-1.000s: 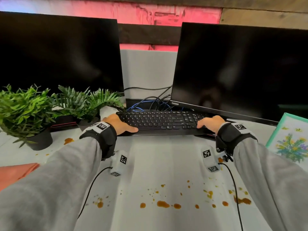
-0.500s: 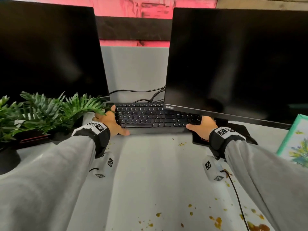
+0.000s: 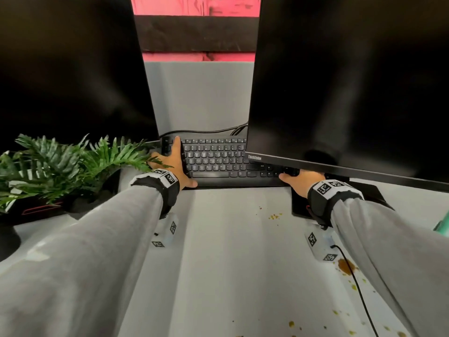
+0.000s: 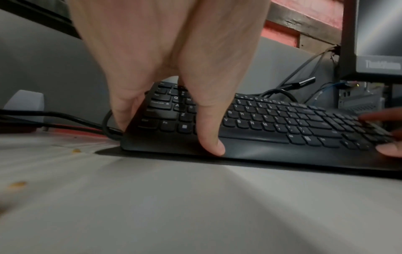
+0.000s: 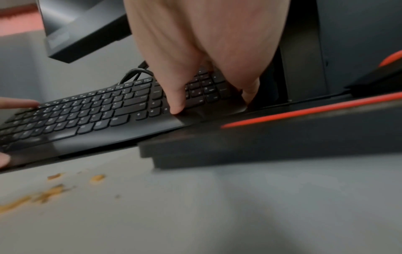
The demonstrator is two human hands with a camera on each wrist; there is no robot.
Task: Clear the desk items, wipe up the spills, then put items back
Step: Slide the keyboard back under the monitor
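A black keyboard [image 3: 218, 164] lies far back on the grey desk [image 3: 218, 263], between two monitors, its right end tucked under the right monitor [image 3: 352, 81]. My left hand [image 3: 178, 164] grips its left end, thumb [image 4: 211, 141] on the front edge and fingers [image 4: 124, 111] curled round the side. My right hand [image 3: 300, 181] grips the right end, thumb [image 5: 176, 104] on the keys and fingers [image 5: 250, 94] round the end. That end sits over the monitor's black base [image 5: 282, 137]. Brown spill drops [image 3: 345, 266] dot the desk near my right sleeve, and smaller specks [image 3: 274, 216] lie in front of the keyboard.
The left monitor [image 3: 68, 69] stands close on the left, with green potted plants [image 3: 73, 164] in front of it. Cables [image 3: 206, 131] run behind the keyboard along a grey partition [image 3: 199, 93]. A teal box edge [image 3: 442, 222] shows at far right.
Both hands have slid the keyboard away from me, deeper between the monitors and under the right one. My view has moved forward, so the large spill now lies near the bottom edge.
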